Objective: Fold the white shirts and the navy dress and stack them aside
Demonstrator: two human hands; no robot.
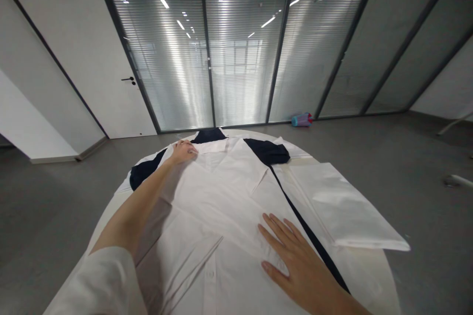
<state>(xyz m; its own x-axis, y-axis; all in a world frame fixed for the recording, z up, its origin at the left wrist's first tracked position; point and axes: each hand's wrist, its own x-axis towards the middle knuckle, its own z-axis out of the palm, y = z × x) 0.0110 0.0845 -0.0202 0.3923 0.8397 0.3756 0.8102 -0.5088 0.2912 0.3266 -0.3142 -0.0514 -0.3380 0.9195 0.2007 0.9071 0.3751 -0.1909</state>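
A white button-up shirt (225, 192) lies spread over a round white table, its collar (211, 146) at the far side and its button strip towards me. Reaching to the left end of the collar, my left hand (184, 151) has its fingers bent and closed on the shirt's fabric. My right hand (286, 251) rests on the shirt's right front, with fingers stretched out and flat. Diagonal creases run across the lower left of the shirt. Dark navy cloth (268, 151) shows from beneath it on both sides and beyond the collar.
A wide white sleeve-like piece of cloth (340, 206) hangs past the right edge of the white table (377, 275). On the floor by the glass partition (240, 59) lies a blue, pink and red object (302, 119). A white door (121, 93) is at left, chair legs (460, 180) far right.
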